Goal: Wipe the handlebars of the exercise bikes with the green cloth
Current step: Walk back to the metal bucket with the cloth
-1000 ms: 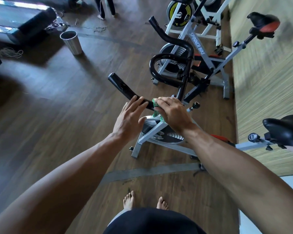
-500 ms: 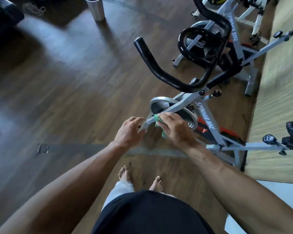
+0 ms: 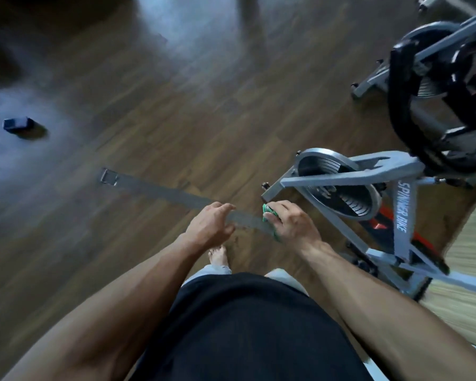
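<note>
Cloth (image 3: 270, 215), green and crumpled, bunched in right hand (image 3: 291, 224).

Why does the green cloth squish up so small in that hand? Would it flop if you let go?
The green cloth is probably soft and floppy: it sits bunched under the right hand, with only crumpled edges poking out. It likely weighs little, since curled fingers alone hold it. Released, it would probably droop, not roll.
</note>
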